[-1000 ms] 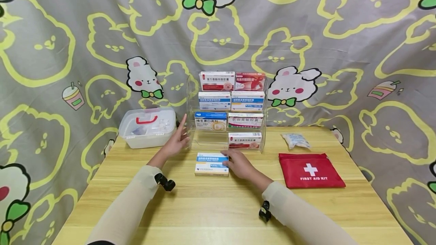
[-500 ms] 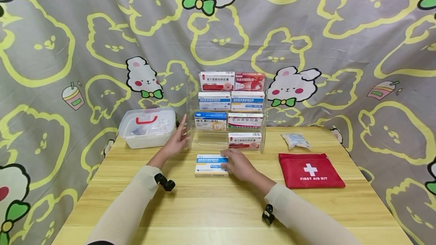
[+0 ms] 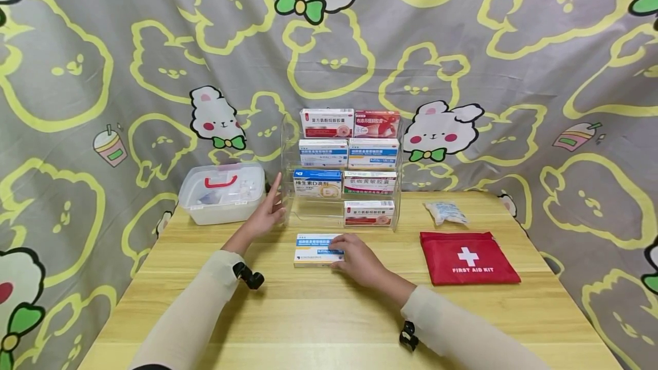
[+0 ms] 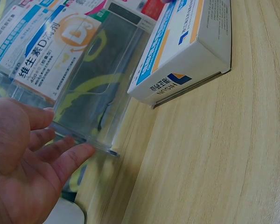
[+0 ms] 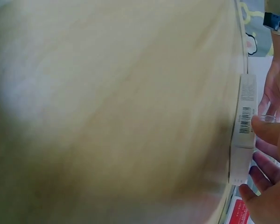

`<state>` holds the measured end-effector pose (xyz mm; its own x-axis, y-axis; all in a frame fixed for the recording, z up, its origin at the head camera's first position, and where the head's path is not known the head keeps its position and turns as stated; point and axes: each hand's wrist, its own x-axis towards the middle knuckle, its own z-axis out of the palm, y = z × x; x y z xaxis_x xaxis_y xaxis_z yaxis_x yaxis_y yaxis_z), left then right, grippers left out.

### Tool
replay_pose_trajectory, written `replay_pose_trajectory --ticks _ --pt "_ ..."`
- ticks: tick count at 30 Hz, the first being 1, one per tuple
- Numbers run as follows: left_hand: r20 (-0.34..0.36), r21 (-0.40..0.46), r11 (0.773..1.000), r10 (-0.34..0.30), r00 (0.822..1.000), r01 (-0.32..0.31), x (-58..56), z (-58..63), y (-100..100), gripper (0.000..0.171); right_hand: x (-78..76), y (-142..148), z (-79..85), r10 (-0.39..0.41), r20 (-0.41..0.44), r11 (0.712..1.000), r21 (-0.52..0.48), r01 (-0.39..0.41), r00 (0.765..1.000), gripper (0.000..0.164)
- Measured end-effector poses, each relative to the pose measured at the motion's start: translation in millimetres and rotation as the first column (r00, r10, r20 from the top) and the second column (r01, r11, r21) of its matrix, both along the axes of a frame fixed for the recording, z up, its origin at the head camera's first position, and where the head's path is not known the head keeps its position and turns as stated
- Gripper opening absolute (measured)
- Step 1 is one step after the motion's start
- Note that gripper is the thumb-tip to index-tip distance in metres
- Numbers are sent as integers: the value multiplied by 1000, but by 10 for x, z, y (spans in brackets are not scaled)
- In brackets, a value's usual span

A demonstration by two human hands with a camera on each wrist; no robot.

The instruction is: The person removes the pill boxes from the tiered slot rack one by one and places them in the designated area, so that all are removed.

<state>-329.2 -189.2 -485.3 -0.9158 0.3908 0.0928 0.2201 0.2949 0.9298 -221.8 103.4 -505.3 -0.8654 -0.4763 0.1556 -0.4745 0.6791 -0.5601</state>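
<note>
A white and blue medicine box [image 3: 311, 250] lies flat on the table in front of a clear tiered display rack [image 3: 313, 210]. My right hand [image 3: 357, 258] grips the box at its right end, thumb at the near side and fingers over the top. The right wrist view shows that thumb against the barcode side [image 5: 245, 119]. My left hand [image 3: 264, 216] is at the rack's left side, fingers extended; in the left wrist view its fingertips touch the clear edge. Several medicine boxes, including a vitamin D box [image 3: 317, 183], fill the upper tiers.
The bottom tier holds one red and white box [image 3: 369, 213] on its right half. A lidded plastic case [image 3: 223, 193] with a red handle stands at left. At right lie a red first aid pouch [image 3: 469, 258] and a small clear packet [image 3: 446, 212]. A patterned curtain hangs behind.
The medicine box has slid slightly toward me. My right hand has shifted from its right edge farther over it, with the thumb now at the near side. The left hand stays put.
</note>
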Motion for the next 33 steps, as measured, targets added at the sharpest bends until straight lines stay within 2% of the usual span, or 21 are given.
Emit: replay_pose_trajectory --ticks 10,27,33 --pt "-1 -28 1000 10 1000 -10 10 9 -4 97 -54 -17 -37 0 -41 1000 11 1 999 36" --pt "-5 -24 1000 -1 1000 0 5 0 -6 98 -262 -79 -94 -27 -21 1000 -6 27 999 39" --pt "-18 -37 999 7 1000 -8 -5 -4 -11 100 -293 -96 -86 -35 -17 999 -22 34 999 38"
